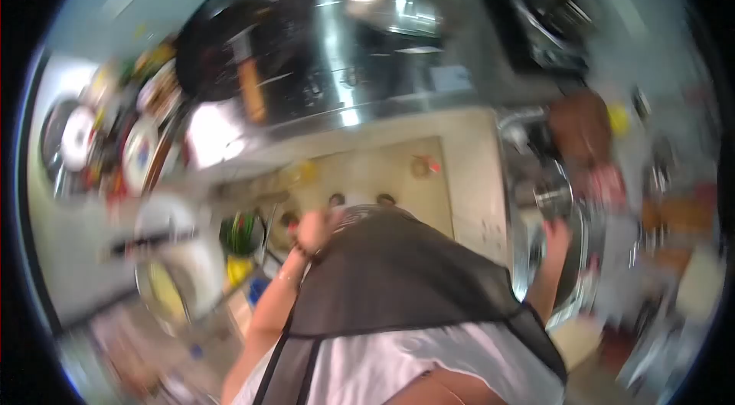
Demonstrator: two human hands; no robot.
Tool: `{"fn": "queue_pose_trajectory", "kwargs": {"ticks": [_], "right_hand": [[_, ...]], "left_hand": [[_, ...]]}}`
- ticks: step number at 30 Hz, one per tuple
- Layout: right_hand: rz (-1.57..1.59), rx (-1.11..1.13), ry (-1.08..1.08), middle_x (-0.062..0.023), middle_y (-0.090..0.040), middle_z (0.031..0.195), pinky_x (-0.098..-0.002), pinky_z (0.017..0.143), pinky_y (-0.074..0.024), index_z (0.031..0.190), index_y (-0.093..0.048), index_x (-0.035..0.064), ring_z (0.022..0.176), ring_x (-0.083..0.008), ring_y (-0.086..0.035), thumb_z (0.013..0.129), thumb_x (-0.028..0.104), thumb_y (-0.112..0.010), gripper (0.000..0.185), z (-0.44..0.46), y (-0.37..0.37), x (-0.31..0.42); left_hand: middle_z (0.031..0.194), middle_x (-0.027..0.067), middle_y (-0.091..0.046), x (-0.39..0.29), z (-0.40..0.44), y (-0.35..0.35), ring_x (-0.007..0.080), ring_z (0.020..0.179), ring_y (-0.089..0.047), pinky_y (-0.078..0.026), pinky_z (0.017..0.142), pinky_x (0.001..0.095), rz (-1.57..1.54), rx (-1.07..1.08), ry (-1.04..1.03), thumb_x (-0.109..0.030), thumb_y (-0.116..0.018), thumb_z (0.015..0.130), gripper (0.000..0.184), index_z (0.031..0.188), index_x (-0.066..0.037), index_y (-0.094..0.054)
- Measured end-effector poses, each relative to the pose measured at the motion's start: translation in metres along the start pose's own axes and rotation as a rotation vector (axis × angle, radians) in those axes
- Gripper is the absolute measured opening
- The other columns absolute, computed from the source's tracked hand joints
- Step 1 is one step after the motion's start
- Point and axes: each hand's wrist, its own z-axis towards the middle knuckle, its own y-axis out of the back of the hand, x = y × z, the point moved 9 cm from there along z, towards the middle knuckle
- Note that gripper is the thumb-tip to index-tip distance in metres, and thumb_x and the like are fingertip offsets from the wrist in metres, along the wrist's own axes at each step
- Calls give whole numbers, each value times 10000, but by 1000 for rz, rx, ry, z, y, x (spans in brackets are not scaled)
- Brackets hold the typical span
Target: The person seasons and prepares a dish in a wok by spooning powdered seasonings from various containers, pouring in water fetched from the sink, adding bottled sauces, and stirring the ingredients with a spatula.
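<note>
Out to the right goes the right hand (557,238), its fingers right up at the edge of a shiny metal vessel (553,197), and that vessel sits over the sink (585,256)! Is it a firm grip? Too blurred to tell! Over on the other side, the left hand (312,233) is in front of the dark apron (406,275), well apart from the vessel, and whether its fingers are open or curled cannot be made out! Up top, a big dark wok (210,41) with a wooden-handled tool (250,91) beside it, and dishes crowding the table (76,244) at left
</note>
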Motion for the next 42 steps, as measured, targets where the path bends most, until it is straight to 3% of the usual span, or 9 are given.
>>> {"fn": "queue_pose_trajectory", "kwargs": {"ticks": [1, 6, 13, 15, 21, 25, 29, 31, 42], "right_hand": [[-20, 41, -34, -116, -617, 773, -309, 623, -471, 840, -553, -6, 696, -198, -600, 804, 181, -567, 191, -2, -10, -11], [296, -233, 291, -111, -589, 849, -364, 696, -457, 1077, -495, -3, 767, -242, -573, 836, 330, -537, 413, -22, 30, 12], [891, 792, -289, -65, -556, 749, -313, 546, -404, 848, -578, 55, 675, -155, -525, 828, 323, -510, 278, -57, -155, 218], [858, 759, 49, -65, -555, 662, -254, 506, -398, 943, -535, 25, 550, -112, -501, 874, 246, -448, 248, -46, -167, 290], [847, 910, 128, -62, -569, 680, -174, 458, -369, 1002, -492, 22, 491, -59, -465, 884, 113, -421, 166, -59, -144, 478], [668, 100, 911, -130, -532, 955, -263, 628, -437, 1054, -484, 15, 764, -170, -522, 814, 74, -521, 250, -54, -81, 600], [195, -317, 1057, -178, -462, 1087, -364, 804, -401, 1114, -464, 5, 995, -289, -458, 784, 134, -560, 367, -57, -61, 693], [278, 9, 801, -193, -457, 1100, -383, 834, -393, 1129, -452, 4, 1013, -323, -453, 776, 138, -552, 391, -26, -95, 701], [-88, 69, 802, -238, -577, 869, -420, 680, -440, 1136, -508, 20, 820, -382, -558, 794, 175, -548, 377, 4, -107, 751]], "left_hand": [[552, 167, -543, -25, -6, 8, 208, 448, -487, -411, 500, 355, 15, -71, -4, -318, -524, 830, 364, 694, 11, -602], [672, 149, -578, -45, -22, 17, 273, 594, -565, -452, 582, 351, -171, -286, -70, -213, -546, 810, 212, 837, -7, -586], [816, 82, -580, -186, -162, 201, 241, 762, -561, -452, 660, 309, -206, -840, -625, 51, -601, 649, 234, 865, -36, -583], [765, 65, -546, -231, -212, 218, 206, 625, -535, -421, 512, 287, -134, -854, -1058, -17, -539, 654, 224, 863, -50, -611], [694, 20, -525, -246, -253, 243, 136, 572, -514, -394, 492, 218, 94, -516, -1091, -168, -424, 822, 183, 775, -66, -568], [678, 12, -500, -209, -259, 269, 139, 565, -506, -391, 494, 210, 185, -516, -1063, -191, -406, 824, 187, 821, -72, -550], [661, 4, -475, -170, -261, 298, 142, 557, -497, -388, 496, 202, 237, -512, -899, -214, -389, 826, 201, 866, -78, -533], [653, 0, -463, -162, -249, 319, 143, 553, -493, -386, 497, 198, 321, -474, -889, -225, -380, 827, 212, 889, -82, -524], [704, 37, -523, -92, -271, 374, 167, 605, -528, -431, 555, 241, 510, -576, -352, -215, -545, 713, 151, 782, -83, -563]]}}
